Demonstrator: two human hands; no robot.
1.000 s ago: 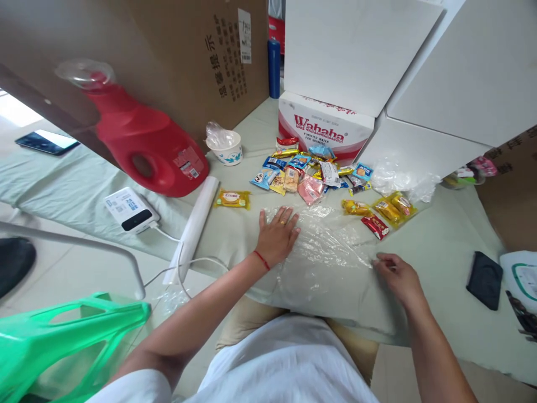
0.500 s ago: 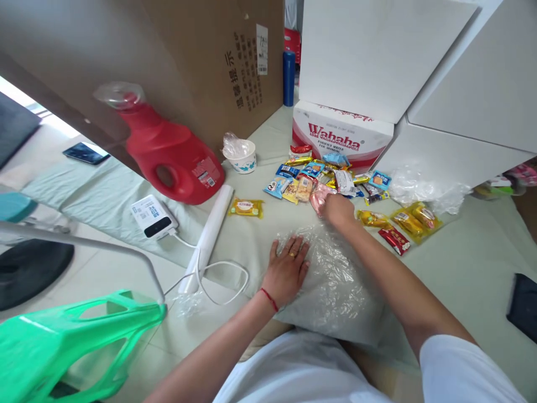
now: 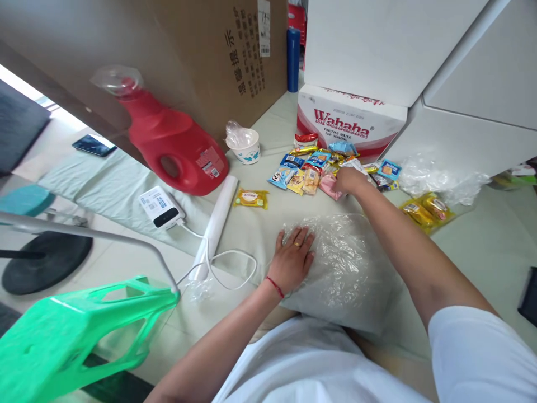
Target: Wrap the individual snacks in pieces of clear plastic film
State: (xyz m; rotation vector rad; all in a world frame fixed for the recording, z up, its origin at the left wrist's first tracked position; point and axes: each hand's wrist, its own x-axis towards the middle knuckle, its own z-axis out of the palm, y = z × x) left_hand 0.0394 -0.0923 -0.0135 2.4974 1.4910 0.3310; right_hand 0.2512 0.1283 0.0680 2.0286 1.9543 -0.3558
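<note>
clear crinkled plastic sheet (image 3: 348,263) flat on pale green cloth (image 3: 461,246) | left hand (image 3: 293,260) palm-down on sheet's left edge, fingers spread | right hand (image 3: 350,180) past sheet's far edge, fingers curled over small pink foil snack packet (image 3: 329,187), grip unclear

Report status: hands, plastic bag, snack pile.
Left hand flat, open on clear plastic bag. Right hand at snack pile, touching pink packet; grip unclear. Yellow packet lies apart, left of pile.

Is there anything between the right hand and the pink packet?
Nothing visible: the right hand lies on the pink packet at the near edge of the snack pile. Whether it grips is unclear.
</note>
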